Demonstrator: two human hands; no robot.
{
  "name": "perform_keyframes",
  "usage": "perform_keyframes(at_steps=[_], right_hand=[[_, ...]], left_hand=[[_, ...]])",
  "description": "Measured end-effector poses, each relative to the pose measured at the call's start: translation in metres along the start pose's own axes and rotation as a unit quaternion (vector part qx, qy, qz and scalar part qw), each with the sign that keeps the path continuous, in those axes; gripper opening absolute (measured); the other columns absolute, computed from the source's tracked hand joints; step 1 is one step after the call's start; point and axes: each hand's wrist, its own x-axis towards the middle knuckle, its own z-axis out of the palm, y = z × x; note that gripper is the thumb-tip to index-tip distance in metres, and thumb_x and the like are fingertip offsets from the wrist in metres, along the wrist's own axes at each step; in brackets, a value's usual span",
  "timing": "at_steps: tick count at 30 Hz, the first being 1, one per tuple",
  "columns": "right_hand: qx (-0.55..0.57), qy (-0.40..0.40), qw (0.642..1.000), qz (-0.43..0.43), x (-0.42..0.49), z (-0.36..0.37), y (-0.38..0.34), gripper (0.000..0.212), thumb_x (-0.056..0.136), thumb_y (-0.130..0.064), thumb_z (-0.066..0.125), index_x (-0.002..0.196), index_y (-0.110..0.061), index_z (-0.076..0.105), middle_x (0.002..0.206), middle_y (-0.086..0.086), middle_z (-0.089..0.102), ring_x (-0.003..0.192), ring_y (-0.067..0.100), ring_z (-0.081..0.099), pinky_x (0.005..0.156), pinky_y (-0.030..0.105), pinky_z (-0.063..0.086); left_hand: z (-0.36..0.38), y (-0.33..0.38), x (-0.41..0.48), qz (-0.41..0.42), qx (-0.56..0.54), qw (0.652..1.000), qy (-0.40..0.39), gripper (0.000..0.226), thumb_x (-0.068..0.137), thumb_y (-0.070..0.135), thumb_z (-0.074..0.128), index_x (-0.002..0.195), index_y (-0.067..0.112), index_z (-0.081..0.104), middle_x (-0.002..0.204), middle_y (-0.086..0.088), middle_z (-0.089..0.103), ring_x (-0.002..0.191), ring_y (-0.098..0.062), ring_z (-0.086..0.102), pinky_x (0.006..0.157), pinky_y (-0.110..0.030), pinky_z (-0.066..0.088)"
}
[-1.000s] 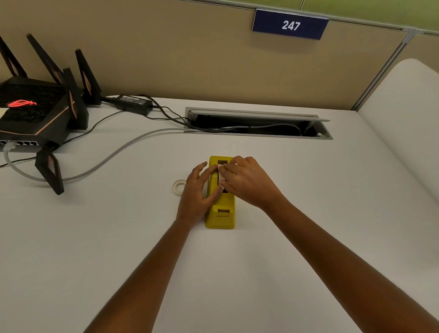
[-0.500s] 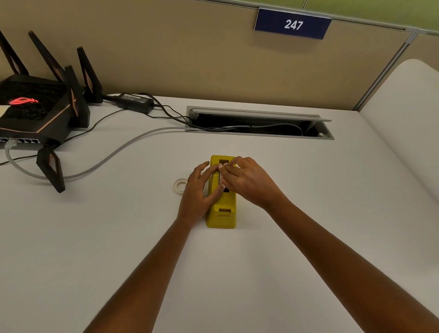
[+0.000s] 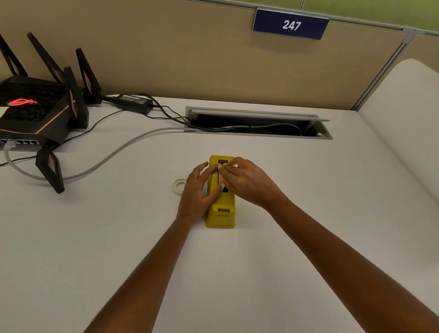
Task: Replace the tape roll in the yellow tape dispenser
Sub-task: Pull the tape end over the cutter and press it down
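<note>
At mid-tabletop (image 3: 337,185), yellow tape dispenser (image 3: 220,215), lengthwise from 12 to 6 o'clock. Against its 9 o'clock side, left hand (image 3: 196,194), fingers nearly straight, thumb over the top edge. Over the top slot from 3 o'clock, right hand (image 3: 249,183), fingers curled; cannot tell whether pinching anything. Just past the left hand at 9 o'clock, flat tape roll (image 3: 178,186). Far off toward 10 o'clock, black router (image 3: 28,114).

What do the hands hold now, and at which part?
Left hand presses the left side of the yellow tape dispenser, thumb on top. Right hand curls over its top slot; whether it pinches anything cannot be told.
</note>
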Motion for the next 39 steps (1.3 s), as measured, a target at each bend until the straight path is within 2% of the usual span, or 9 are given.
perform_keyframes(at_steps=[3, 7, 12, 17, 23, 27, 33, 36, 39], right_hand=[[0.071, -0.004, 0.997, 0.014, -0.0005, -0.0022, 0.0016, 0.036, 0.069, -0.016, 0.077, 0.097, 0.003, 0.065, 0.090, 0.015, 0.075, 0.083, 0.033, 0.068, 0.061, 0.037, 0.060], [0.107, -0.019, 0.994, 0.031, 0.0004, -0.0041, 0.0020, 0.034, 0.069, -0.011, 0.076, 0.097, 0.004, 0.064, 0.092, 0.018, 0.074, 0.084, 0.037, 0.067, 0.062, 0.042, 0.060], [0.094, -0.025, 0.995, 0.020, 0.0023, -0.0055, 0.0023, 0.039, 0.061, -0.010, 0.082, 0.094, 0.003, 0.065, 0.088, 0.017, 0.075, 0.080, 0.035, 0.069, 0.057, 0.039, 0.060], [0.099, -0.045, 0.994, 0.031, 0.0015, -0.0063, 0.0020, 0.039, 0.062, -0.008, 0.081, 0.096, 0.004, 0.064, 0.090, 0.018, 0.074, 0.082, 0.036, 0.068, 0.062, 0.040, 0.061], [0.076, -0.040, 0.996, 0.029, 0.0033, -0.0066, 0.0006, 0.034, 0.061, -0.008, 0.081, 0.090, 0.003, 0.066, 0.083, 0.016, 0.075, 0.075, 0.033, 0.069, 0.059, 0.032, 0.059], [0.095, -0.050, 0.993, 0.052, 0.0024, -0.0044, -0.0012, 0.039, 0.059, -0.007, 0.082, 0.091, 0.006, 0.064, 0.082, 0.020, 0.074, 0.076, 0.037, 0.068, 0.056, 0.035, 0.058], [0.144, -0.079, 0.984, 0.069, 0.0030, -0.0049, 0.0021, 0.028, 0.072, -0.006, 0.072, 0.095, 0.006, 0.062, 0.088, 0.026, 0.071, 0.083, 0.042, 0.065, 0.062, 0.041, 0.058], [0.149, -0.082, 0.983, 0.062, 0.0048, -0.0062, 0.0032, 0.028, 0.071, -0.006, 0.072, 0.095, 0.006, 0.062, 0.090, 0.025, 0.071, 0.085, 0.042, 0.065, 0.063, 0.041, 0.057], [0.171, -0.095, 0.977, 0.090, 0.0072, -0.0056, 0.0042, 0.026, 0.087, -0.015, 0.056, 0.107, 0.002, 0.058, 0.106, 0.023, 0.067, 0.102, 0.040, 0.057, 0.076, 0.042, 0.053]], left_hand=[[0.0000, 0.0009, -0.0008, 0.005, -0.002, 1.000, -0.001, 0.075, 0.071, 0.065, 0.040, 0.132, 0.021, 0.039, 0.142, -0.010, 0.039, 0.131, -0.024, 0.036, 0.108, -0.045, 0.036], [-0.0001, 0.0008, -0.0013, 0.012, -0.008, 1.000, 0.000, 0.094, 0.064, 0.084, 0.028, 0.132, 0.021, 0.039, 0.141, -0.010, 0.041, 0.130, -0.023, 0.037, 0.106, -0.039, 0.034], [0.0007, -0.0017, -0.0008, 0.008, -0.002, 1.000, -0.005, 0.083, 0.068, 0.074, 0.037, 0.132, 0.021, 0.038, 0.141, -0.009, 0.041, 0.129, -0.023, 0.037, 0.107, -0.042, 0.037], [0.0023, -0.0043, 0.0002, 0.003, 0.005, 1.000, -0.002, 0.074, 0.071, 0.063, 0.038, 0.132, 0.022, 0.038, 0.141, -0.009, 0.040, 0.129, -0.024, 0.037, 0.104, -0.039, 0.036], [0.0026, -0.0060, 0.0015, 0.011, 0.000, 1.000, 0.003, 0.070, 0.073, 0.059, 0.040, 0.131, 0.021, 0.040, 0.139, -0.010, 0.043, 0.128, -0.024, 0.039, 0.105, -0.038, 0.036], [0.0037, -0.0064, 0.0018, 0.005, 0.003, 1.000, 0.003, 0.068, 0.074, 0.058, 0.041, 0.132, 0.022, 0.039, 0.140, -0.009, 0.042, 0.129, -0.023, 0.038, 0.104, -0.036, 0.034], [0.0041, -0.0077, 0.0020, 0.002, -0.001, 1.000, 0.008, 0.057, 0.079, 0.044, 0.048, 0.132, 0.023, 0.040, 0.139, -0.008, 0.042, 0.128, -0.023, 0.039, 0.104, -0.041, 0.037], [0.0035, -0.0066, 0.0015, 0.005, 0.002, 1.000, 0.009, 0.060, 0.079, 0.051, 0.046, 0.131, 0.023, 0.040, 0.139, -0.008, 0.043, 0.128, -0.023, 0.039, 0.105, -0.040, 0.037], [0.0028, -0.0052, 0.0006, 0.007, -0.003, 1.000, 0.010, 0.069, 0.073, 0.060, 0.040, 0.131, 0.022, 0.041, 0.139, -0.008, 0.043, 0.128, -0.022, 0.039, 0.105, -0.038, 0.036]])
